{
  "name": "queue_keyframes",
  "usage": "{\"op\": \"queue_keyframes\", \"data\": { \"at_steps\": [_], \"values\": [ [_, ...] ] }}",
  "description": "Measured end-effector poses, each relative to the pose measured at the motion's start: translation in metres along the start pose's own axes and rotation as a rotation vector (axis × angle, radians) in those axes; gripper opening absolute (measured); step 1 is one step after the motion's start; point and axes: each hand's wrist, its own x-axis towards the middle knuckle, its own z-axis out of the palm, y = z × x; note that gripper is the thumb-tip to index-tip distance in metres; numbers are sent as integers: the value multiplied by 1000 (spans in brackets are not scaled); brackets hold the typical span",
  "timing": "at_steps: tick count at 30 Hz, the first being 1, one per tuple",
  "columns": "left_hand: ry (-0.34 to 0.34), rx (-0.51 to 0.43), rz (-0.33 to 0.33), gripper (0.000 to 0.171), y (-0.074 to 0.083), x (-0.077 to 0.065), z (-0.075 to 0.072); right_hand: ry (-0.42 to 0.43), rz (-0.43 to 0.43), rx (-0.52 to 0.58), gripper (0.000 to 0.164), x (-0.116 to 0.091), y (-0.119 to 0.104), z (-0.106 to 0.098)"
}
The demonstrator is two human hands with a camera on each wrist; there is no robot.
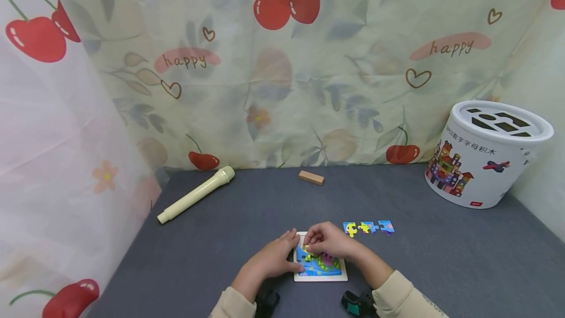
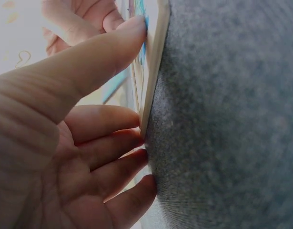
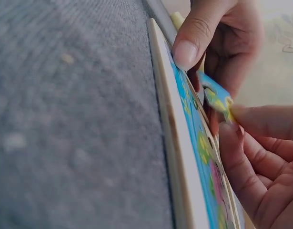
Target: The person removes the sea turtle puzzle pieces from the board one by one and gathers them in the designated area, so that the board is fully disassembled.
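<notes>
A small jigsaw puzzle board [image 1: 321, 279] with a pale wooden frame and a blue printed picture lies on the dark table. My left hand [image 1: 274, 257] steadies its left side: the thumb [image 2: 129, 36] presses on the face, while the fingertips [image 2: 136, 136] touch the frame's edge and table. Between thumb and index finger my right hand [image 1: 332, 241] pinches a blue and yellow puzzle piece [image 3: 215, 93], tilted over the board's upper left part. Pink, green and yellow shapes show on the picture, partly hidden by the right hand.
Three loose puzzle pieces, one of them a yellow and blue piece [image 1: 350, 228], lie in a row right of the board. Farther back are a wooden block [image 1: 311, 177] and a cream-coloured stick [image 1: 196, 195]. A white bucket [image 1: 485, 156] stands at back right, before a printed curtain.
</notes>
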Motion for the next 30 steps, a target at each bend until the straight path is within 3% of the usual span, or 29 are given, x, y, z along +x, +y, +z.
{"op": "queue_keyframes", "data": {
  "at_steps": [4, 30],
  "values": [
    [-2, 2, -6, 75, 1, 0, 0, 4, 11, 45, 11, -1, 2, -3],
    [15, 36, -3, 75, 3, -1, 0, 72, 46, 47, 17, -44, 28, -53]
  ]
}}
